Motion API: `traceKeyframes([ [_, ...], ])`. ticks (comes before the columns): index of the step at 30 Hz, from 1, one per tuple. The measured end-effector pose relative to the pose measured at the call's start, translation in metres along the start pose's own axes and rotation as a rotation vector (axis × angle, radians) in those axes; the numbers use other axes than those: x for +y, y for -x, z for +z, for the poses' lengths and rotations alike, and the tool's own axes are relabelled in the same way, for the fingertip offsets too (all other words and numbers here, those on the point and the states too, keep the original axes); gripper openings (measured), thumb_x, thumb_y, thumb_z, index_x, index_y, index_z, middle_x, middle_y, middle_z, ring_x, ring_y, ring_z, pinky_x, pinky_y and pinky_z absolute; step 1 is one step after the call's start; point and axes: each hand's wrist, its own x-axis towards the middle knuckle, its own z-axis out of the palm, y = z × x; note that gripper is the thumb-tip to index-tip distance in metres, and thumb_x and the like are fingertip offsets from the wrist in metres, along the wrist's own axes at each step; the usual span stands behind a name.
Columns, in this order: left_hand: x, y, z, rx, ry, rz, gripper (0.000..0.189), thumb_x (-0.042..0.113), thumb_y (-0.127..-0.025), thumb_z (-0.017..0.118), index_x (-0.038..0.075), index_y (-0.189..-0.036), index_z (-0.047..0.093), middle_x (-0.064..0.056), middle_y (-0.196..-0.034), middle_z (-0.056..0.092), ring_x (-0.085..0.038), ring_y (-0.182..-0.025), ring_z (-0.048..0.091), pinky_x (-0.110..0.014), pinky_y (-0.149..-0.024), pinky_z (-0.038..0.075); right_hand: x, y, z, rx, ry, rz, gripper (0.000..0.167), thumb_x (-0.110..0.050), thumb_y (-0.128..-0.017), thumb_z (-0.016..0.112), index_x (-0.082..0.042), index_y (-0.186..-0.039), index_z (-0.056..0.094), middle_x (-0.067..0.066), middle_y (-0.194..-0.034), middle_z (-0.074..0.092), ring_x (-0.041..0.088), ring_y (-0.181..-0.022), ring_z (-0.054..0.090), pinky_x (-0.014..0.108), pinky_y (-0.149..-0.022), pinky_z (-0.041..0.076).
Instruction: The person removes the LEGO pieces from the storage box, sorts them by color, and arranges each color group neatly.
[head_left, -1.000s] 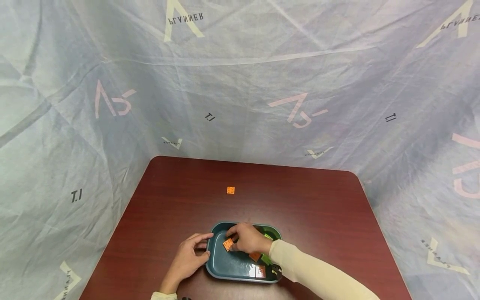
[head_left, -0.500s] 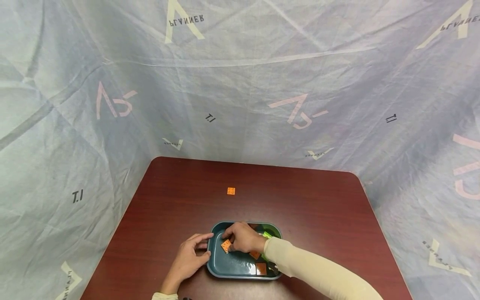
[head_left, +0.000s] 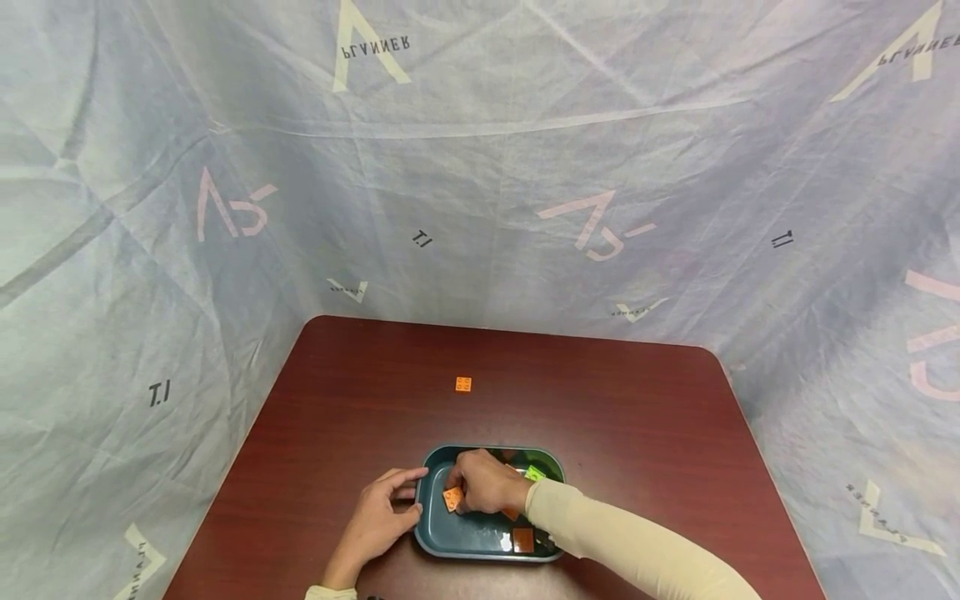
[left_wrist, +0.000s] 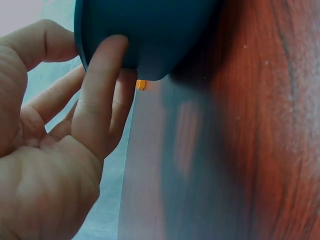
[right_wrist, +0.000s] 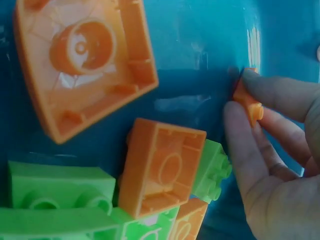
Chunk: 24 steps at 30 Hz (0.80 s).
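Note:
Inside the dark teal tray point(head_left: 468, 554), my right hand point(head_left: 486, 482) pinches an orange toy building brick point(head_left: 452, 499) between thumb and fingertips. The right wrist view shows this brick point(right_wrist: 247, 100) tilted, a stud facing the palm side. My left hand point(head_left: 381, 512) is at the tray's left end, relaxed fingers touching its rim and outer wall; the left wrist view shows a fingertip of that hand point(left_wrist: 55, 140) against the outer wall point(left_wrist: 150, 35). Several orange and green bricks lie in the tray's right part, partly hidden beneath the right forearm.
Another orange brick point(head_left: 463, 384) lies on the reddish-brown table point(head_left: 360, 375) beyond the tray. In the right wrist view, an upturned orange brick point(right_wrist: 170, 170) leans among green bricks point(right_wrist: 62, 185). Pale printed cloth point(head_left: 480, 183) hangs around the table's back and sides.
My right hand has shifted slightly left in the tray with the pinched orange brick, which has turned a little. The left hand stays at the tray's left end.

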Motion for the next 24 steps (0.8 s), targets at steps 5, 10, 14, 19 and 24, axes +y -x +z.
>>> traceKeyframes([
  [5,0.0,0.0,0.001,0.007,0.013,-0.009,0.051,-0.001,-0.087,0.078,0.016,-0.135,0.073,-0.009,-0.128,0.071,-0.029,-0.109,0.075,-0.023,-0.084,0.059,-0.001,-0.001,-0.003,0.007,-0.035,0.012,0.02,-0.022,-0.079,0.095,-0.026,-0.096,0.085,-0.016,-0.081,0.067,-0.005,-0.068,0.054,0.013,-0.061,0.046],
  [10,0.001,0.0,0.001,0.004,0.038,-0.028,0.051,0.0,-0.088,0.077,0.016,-0.136,0.072,-0.009,-0.13,0.07,-0.028,-0.111,0.075,-0.022,-0.082,0.059,-0.005,0.0,-0.009,0.034,-0.089,0.016,0.03,-0.02,-0.08,0.094,-0.021,-0.108,0.085,-0.012,-0.095,0.068,-0.004,-0.08,0.058,0.013,-0.069,0.049],
  [14,0.002,0.0,0.001,-0.001,0.034,-0.04,0.051,0.002,-0.09,0.077,0.02,-0.137,0.072,-0.007,-0.131,0.069,-0.026,-0.111,0.075,-0.022,-0.08,0.06,-0.009,0.001,-0.017,0.051,-0.154,0.007,0.033,-0.018,-0.082,0.092,-0.019,-0.114,0.084,-0.011,-0.102,0.072,-0.005,-0.08,0.062,0.014,-0.069,0.053],
  [19,0.002,-0.001,0.0,-0.006,0.034,-0.06,0.05,0.004,-0.09,0.078,0.026,-0.135,0.072,-0.003,-0.131,0.069,-0.023,-0.111,0.074,-0.022,-0.081,0.06,-0.013,0.004,-0.028,0.065,-0.207,0.017,0.034,-0.016,-0.084,0.091,-0.021,-0.117,0.082,-0.013,-0.104,0.072,-0.006,-0.08,0.062,0.016,-0.07,0.054],
  [24,-0.001,-0.002,0.001,-0.009,0.049,-0.055,0.05,0.004,-0.09,0.078,0.025,-0.135,0.072,-0.004,-0.13,0.069,-0.023,-0.111,0.074,-0.023,-0.08,0.061,-0.012,0.007,-0.039,0.095,-0.234,0.005,0.034,-0.014,-0.085,0.09,-0.02,-0.117,0.082,-0.011,-0.099,0.071,-0.002,-0.082,0.064,0.016,-0.071,0.055],
])
